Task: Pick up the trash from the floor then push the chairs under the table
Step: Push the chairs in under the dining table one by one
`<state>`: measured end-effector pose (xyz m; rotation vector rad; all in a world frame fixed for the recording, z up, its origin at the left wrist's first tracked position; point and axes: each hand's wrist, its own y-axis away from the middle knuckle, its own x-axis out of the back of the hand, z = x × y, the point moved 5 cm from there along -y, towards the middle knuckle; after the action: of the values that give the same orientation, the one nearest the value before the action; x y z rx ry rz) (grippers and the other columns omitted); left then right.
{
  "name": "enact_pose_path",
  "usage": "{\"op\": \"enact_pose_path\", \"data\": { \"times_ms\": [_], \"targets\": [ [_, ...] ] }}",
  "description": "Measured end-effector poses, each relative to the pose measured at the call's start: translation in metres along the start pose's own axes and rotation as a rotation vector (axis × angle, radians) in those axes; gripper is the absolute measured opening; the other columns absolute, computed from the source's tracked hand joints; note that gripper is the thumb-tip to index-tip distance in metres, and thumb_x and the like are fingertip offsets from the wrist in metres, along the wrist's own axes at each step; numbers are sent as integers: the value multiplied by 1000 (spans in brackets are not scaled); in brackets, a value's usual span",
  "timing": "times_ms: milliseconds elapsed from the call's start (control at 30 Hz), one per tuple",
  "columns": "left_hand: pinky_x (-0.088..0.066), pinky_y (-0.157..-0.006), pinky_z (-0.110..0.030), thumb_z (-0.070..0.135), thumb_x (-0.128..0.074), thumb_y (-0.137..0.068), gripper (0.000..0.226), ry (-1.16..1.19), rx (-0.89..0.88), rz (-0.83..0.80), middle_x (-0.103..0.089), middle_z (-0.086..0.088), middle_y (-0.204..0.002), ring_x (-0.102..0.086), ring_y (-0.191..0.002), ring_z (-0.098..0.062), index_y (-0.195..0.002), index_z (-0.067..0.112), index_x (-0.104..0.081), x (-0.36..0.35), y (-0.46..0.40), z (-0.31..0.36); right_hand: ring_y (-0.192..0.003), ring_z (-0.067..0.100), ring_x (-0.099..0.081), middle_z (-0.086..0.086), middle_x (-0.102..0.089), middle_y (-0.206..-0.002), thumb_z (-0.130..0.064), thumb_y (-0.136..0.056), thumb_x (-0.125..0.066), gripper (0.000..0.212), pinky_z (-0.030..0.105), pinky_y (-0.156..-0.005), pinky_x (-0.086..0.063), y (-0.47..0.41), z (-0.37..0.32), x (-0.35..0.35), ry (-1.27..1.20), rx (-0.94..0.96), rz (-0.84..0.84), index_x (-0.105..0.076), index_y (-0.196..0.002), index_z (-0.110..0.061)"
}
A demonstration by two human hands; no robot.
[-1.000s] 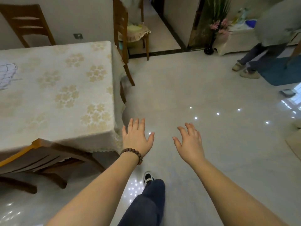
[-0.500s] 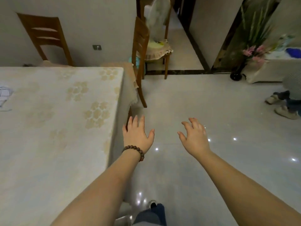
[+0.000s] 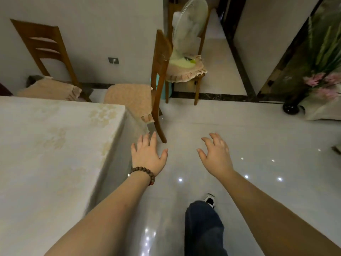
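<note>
A table (image 3: 55, 145) with a pale flowered cloth fills the left. At its far right corner stands a wooden chair (image 3: 160, 71) with a pink cushion, its back to the right and its seat partly out from the table. Another wooden chair (image 3: 44, 50) stands behind the table near the wall. My left hand (image 3: 147, 156), with a bead bracelet on the wrist, is open beside the table's corner, just short of the near chair's leg. My right hand (image 3: 215, 156) is open over the bare floor. No trash shows on the floor.
A third chair (image 3: 186, 71) with a frilled cushion holds a fan (image 3: 190, 24) by the hallway. A black vase (image 3: 289, 108) with pink flowers stands at the right. My leg and shoe (image 3: 208, 200) step over glossy grey tiles.
I have walked forward along the table's right side. The corner chair and far wall have come closer. The person at the right has left the view. Both hands stay open.
</note>
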<state>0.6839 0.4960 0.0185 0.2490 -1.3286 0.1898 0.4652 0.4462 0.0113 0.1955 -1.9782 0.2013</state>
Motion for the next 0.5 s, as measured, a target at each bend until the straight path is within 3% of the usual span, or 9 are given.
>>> {"op": "enact_pose_path", "data": {
  "times_ms": [233, 500],
  "targets": [
    [-10, -118, -49, 56, -37, -93, 70, 55, 167, 95, -17, -6, -158, -11, -145, -26, -150, 22, -15, 31, -168, 63, -143, 25, -12, 10, -28, -152, -36, -95, -45, 46, 46, -116, -15, -207, 65, 42, 19, 92, -53, -41, -137, -18],
    [-8, -117, -49, 61, -33, -92, 71, 96, 299, 141, -16, -6, -158, -12, -145, -26, -150, 24, -13, 48, -307, 113, -143, 25, -14, 12, -29, -151, -37, -94, -46, 46, 45, -116, -18, -382, 77, 56, 40, 229, -105, -43, -135, -17]
  ]
}}
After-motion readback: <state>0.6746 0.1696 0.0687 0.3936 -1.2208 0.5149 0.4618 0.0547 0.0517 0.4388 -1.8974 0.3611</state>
